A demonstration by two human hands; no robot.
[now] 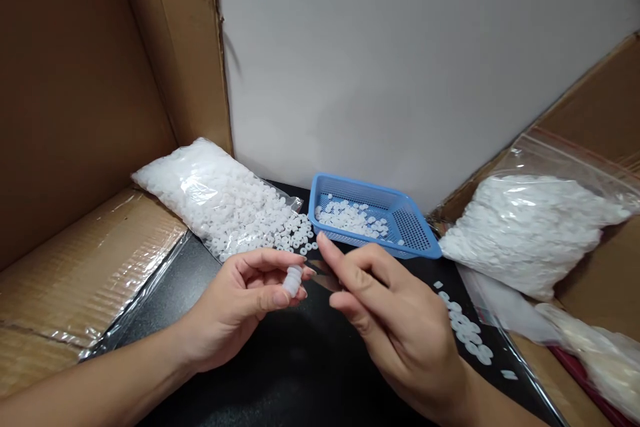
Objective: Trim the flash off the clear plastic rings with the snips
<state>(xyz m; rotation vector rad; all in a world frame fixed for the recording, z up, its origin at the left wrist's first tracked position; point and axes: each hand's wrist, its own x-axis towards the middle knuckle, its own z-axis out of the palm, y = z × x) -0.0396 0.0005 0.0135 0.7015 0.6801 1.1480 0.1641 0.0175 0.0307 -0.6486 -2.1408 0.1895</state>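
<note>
Between the thumb and fingers of my left hand (255, 287) is a small ribbed white plastic piece (293, 280), held upright and slightly tilted. My right hand (395, 313) is just to the right of it, its fingers closed around a thin, flat, metallic-looking tool (323, 275) whose tip points toward the white piece. Most of the tool is hidden by the fingers. Behind both hands stands a blue perforated basket (425, 237) with small white pieces (350, 217) in it.
An open clear bag (205, 193) spills small white rings (297, 230) at the left. Larger white discs (465, 327) lie on the black surface (280, 373) at right, beside another full bag (530, 233). Cardboard (75, 80) and a pale wall (400, 47) enclose the area.
</note>
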